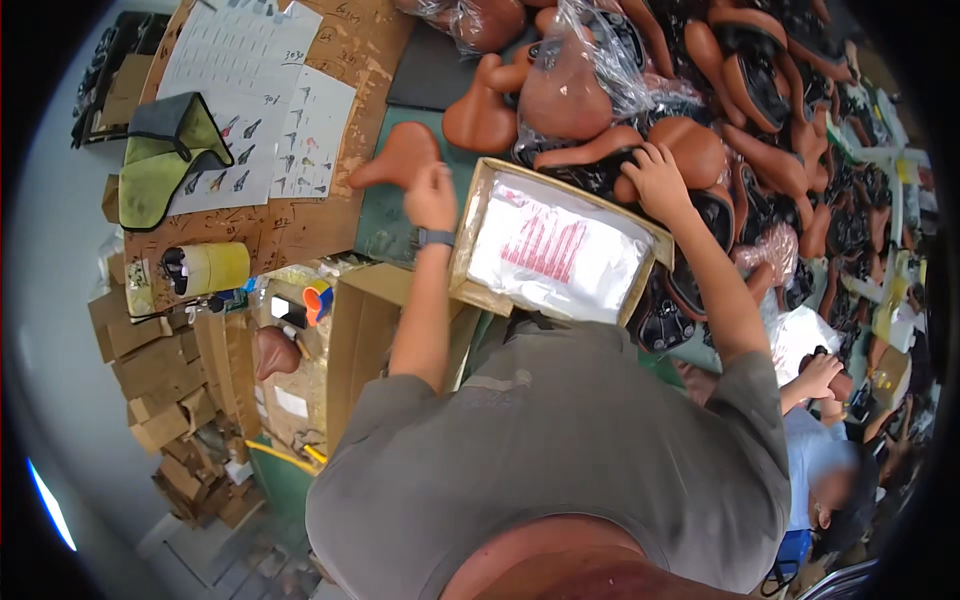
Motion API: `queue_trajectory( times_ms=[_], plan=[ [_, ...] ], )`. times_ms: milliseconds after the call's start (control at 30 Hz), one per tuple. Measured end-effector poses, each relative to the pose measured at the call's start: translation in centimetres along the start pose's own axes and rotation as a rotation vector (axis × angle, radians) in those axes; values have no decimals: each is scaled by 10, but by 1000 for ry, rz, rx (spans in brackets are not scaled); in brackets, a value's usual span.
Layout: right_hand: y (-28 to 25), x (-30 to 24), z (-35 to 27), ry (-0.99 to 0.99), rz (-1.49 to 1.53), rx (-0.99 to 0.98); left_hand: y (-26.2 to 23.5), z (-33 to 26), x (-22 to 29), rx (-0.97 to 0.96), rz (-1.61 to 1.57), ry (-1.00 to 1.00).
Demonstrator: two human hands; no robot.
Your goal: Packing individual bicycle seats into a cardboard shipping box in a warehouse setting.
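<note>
Your left hand (431, 197) rests its fingers curled on a bare brown saddle (398, 157) lying on the counter (375, 215); your right hand (657, 180) grips another saddle (690, 150) in the heap. The box of clear bags (556, 245) sits between them. Judging by the heap, only a few saddles look bagged and most remain unwrapped.

A shallow cardboard box (478, 215) sits on the table, holding a stack of clear plastic bags (555, 250) with red print. White printed sheets (265, 100) lie at upper left. Clear bags wrap several brown saddles (575, 75). Flattened cardboard cartons (160, 370) pile at left.
</note>
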State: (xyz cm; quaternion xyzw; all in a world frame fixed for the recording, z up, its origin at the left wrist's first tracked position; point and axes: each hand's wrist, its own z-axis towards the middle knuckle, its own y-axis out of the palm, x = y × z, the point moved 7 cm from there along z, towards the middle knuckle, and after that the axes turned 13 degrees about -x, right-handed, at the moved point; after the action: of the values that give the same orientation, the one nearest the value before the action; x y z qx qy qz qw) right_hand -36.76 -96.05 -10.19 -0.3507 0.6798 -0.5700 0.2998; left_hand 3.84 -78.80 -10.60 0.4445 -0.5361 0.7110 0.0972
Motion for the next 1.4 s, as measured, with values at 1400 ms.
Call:
queue_trajectory(
  times_ms=[1400],
  plan=[
    [47,-163,-495,892,2189,392,336,-288,26,-660,245,224]
  ],
)
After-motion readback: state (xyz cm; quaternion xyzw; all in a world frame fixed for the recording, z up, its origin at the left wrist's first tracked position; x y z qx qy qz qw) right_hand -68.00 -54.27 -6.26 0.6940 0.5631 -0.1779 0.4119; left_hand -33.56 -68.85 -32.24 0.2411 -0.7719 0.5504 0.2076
